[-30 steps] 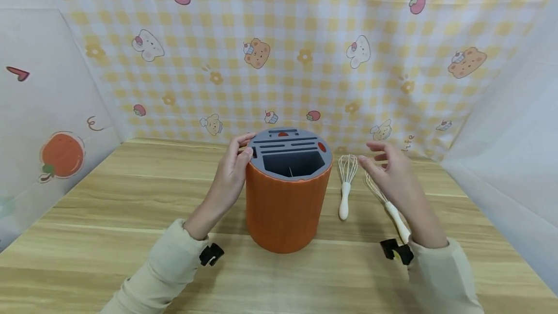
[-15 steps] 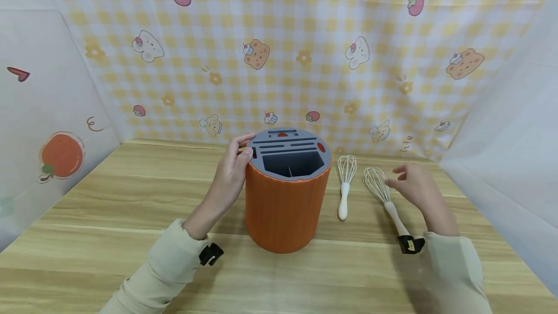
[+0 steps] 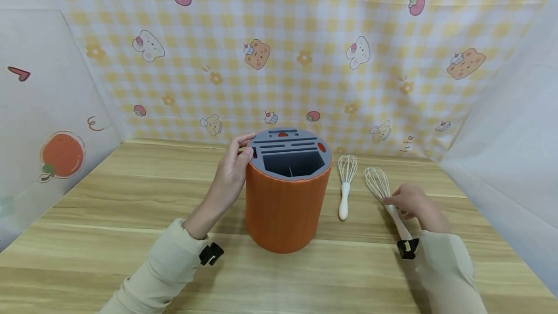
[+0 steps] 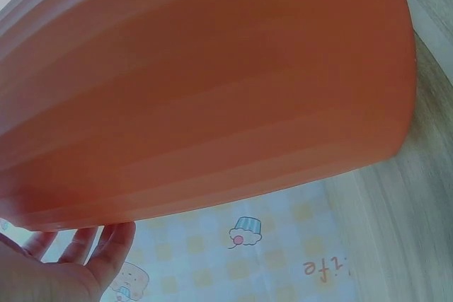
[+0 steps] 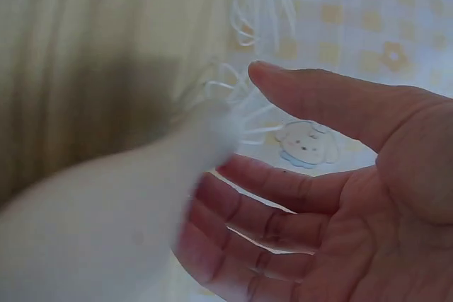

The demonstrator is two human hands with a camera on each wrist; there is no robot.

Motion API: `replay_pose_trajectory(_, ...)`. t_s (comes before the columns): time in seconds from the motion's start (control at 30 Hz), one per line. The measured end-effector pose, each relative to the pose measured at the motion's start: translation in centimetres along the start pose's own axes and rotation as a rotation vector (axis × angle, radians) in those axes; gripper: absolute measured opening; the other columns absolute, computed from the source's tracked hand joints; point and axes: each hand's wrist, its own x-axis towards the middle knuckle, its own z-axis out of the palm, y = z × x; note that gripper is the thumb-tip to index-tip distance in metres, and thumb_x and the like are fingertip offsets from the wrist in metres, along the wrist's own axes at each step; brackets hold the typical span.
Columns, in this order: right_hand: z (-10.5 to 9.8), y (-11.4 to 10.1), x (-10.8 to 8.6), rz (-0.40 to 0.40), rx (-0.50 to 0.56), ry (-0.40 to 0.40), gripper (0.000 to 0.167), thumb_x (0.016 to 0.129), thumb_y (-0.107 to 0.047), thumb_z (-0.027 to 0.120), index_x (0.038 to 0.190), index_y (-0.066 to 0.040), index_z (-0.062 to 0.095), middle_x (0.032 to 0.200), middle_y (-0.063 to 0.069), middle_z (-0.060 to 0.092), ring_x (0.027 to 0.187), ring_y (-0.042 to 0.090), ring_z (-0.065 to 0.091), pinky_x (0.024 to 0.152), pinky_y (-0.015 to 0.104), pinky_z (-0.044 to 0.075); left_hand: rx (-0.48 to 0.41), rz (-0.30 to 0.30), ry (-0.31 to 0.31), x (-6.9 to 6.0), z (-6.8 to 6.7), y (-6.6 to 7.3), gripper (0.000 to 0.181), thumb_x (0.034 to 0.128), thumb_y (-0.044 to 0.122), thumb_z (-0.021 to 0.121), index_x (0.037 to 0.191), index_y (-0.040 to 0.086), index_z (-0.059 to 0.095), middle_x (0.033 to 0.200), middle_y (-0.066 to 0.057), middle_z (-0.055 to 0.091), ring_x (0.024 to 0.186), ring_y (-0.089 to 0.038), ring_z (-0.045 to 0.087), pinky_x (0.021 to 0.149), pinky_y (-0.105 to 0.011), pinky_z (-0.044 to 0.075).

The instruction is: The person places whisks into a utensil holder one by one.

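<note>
An orange ribbed container (image 3: 285,217) with a grey slotted top (image 3: 284,157) stands upright. My left hand (image 3: 230,167) holds its left rim, thumb at the top edge; in the left wrist view the fingers of that hand (image 4: 74,266) lie against the orange wall (image 4: 233,90). To the right, a whisk (image 3: 398,222) with a pale handle lies slanted on the table. Over that handle is my right hand (image 3: 414,202). In the right wrist view the hand (image 5: 375,189) has thumb and fingers apart beside the blurred handle (image 5: 120,210); contact cannot be told.
A second whisk (image 3: 344,202) lies between the container and the slanted whisk, wires toward the back. The wooden table (image 3: 131,212) ends at a yellow checked cloth (image 3: 305,81) behind, with white cloth at both sides.
My right hand has moved from above the whisk's wires, first rightward, then down and toward me to its handle. My left hand and the container have stayed put.
</note>
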Motion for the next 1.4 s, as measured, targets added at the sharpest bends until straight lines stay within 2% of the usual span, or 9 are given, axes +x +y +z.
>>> replay_pose_trajectory(0.1, 0.5, 0.2, 0.3, -0.005, -0.017, -0.015, 0.037, 0.088, -0.021, 0.057, 0.055, -0.012, 0.044, 0.05, -0.005, 0.037, 0.048, 0.008, 0.039, 0.049, 0.023, 0.043, 0.0, 0.001, -0.003, 0.0, 0.0, 0.0, 0.038, 0.0987, 0.025, 0.033, 0.136, 0.016, 0.039, 0.132, -0.008, 0.044, 0.112, -0.025, 0.048, 0.094, -0.042, 0.041)
replay_pose_trajectory(0.2, 0.9, 0.4, 0.4, -0.021, -0.05, -0.006, 0.043, 0.088, -0.023, 0.057, 0.051, -0.016, 0.037, 0.047, -0.007, 0.033, 0.044, 0.006, 0.036, 0.046, 0.02, 0.036, -0.005, 0.01, -0.004, 0.0, 0.0, 0.0, 0.039, 0.0986, 0.024, 0.033, 0.136, 0.015, 0.039, 0.132, -0.009, 0.045, 0.113, -0.025, 0.048, 0.094, -0.043, 0.041)
replay_pose_trajectory(0.5, 1.3, 0.7, 0.7, 0.002, -0.059, 0.026, 0.041, 0.086, -0.025, 0.059, 0.054, -0.016, 0.036, 0.052, -0.005, 0.035, 0.048, 0.008, 0.041, 0.048, 0.022, 0.04, -0.016, 0.027, -0.008, 0.0, -0.1, 0.0, 0.038, 0.0986, 0.021, 0.033, 0.136, 0.012, 0.04, 0.13, -0.013, 0.046, 0.114, -0.027, 0.048, 0.094, -0.045, 0.04)
replay_pose_trajectory(0.67, 1.3, 0.8, 0.6, -0.01, -0.053, 0.032, 0.041, 0.085, -0.024, 0.059, 0.053, -0.017, 0.034, 0.051, -0.006, 0.033, 0.047, 0.007, 0.039, 0.047, 0.021, 0.038, -0.011, 0.033, -0.001, 0.1, -0.1, -0.1, 0.038, 0.0985, 0.021, 0.033, 0.135, 0.013, 0.04, 0.129, -0.013, 0.048, 0.113, -0.027, 0.049, 0.094, -0.044, 0.041)
replay_pose_trajectory(0.77, 1.1, 0.8, 0.5, -0.013, -0.032, 0.037, 0.036, 0.084, -0.021, 0.058, 0.054, -0.015, 0.038, 0.052, -0.006, 0.035, 0.047, 0.007, 0.039, 0.047, 0.021, 0.038, -0.006, 0.032, -0.001, 0.0, -0.1, -0.1, 0.038, 0.0985, 0.022, 0.034, 0.135, 0.014, 0.04, 0.128, -0.012, 0.048, 0.112, -0.027, 0.05, 0.093, -0.044, 0.042)
replay_pose_trajectory(0.87, 0.7, 0.7, 0.3, -0.019, -0.016, 0.047, 0.029, 0.084, -0.019, 0.056, 0.059, -0.008, 0.047, 0.056, -0.002, 0.041, 0.051, 0.009, 0.044, 0.049, 0.024, 0.043, -0.006, 0.026, -0.004, 0.0, 0.0, -0.1, 0.038, 0.0987, 0.023, 0.034, 0.135, 0.015, 0.04, 0.127, -0.011, 0.048, 0.111, -0.025, 0.05, 0.092, -0.042, 0.043)
replay_pose_trajectory(1.07, -0.6, 0.2, -0.2, -0.048, 0.023, 0.1, 0.033, 0.089, -0.021, 0.053, 0.085, 0.012, 0.057, 0.073, 0.011, 0.057, 0.062, 0.016, 0.058, 0.058, 0.032, 0.053, -0.012, 0.019, -0.008, 0.0, 0.0, 0.0, 0.038, 0.0989, 0.024, 0.034, 0.135, 0.016, 0.04, 0.126, -0.01, 0.048, 0.111, -0.024, 0.05, 0.092, -0.041, 0.044)
replay_pose_trajectory(1.27, -1.5, 0.2, -0.8, -0.062, 0.151, 0.159, 0.034, 0.09, -0.024, 0.053, 0.089, 0.01, 0.056, 0.075, 0.007, 0.057, 0.061, 0.012, 0.058, 0.061, 0.032, 0.054, -0.012, 0.021, -0.009, 0.0, 0.0, 0.0, 0.038, 0.099, 0.024, 0.033, 0.136, 0.015, 0.039, 0.128, -0.011, 0.048, 0.112, -0.025, 0.05, 0.092, -0.043, 0.044)
replay_pose_trajectory(1.4, -2.0, 0.0, -1.2, -0.083, 0.257, 0.186, 0.036, 0.092, -0.027, 0.051, 0.092, 0.008, 0.053, 0.076, 0.001, 0.055, 0.062, 0.007, 0.057, 0.062, 0.026, 0.054, -0.009, 0.016, -0.009, 0.0, 0.0, 0.0, 0.038, 0.099, 0.024, 0.033, 0.136, 0.015, 0.039, 0.129, -0.01, 0.047, 0.113, -0.025, 0.049, 0.093, -0.043, 0.043)
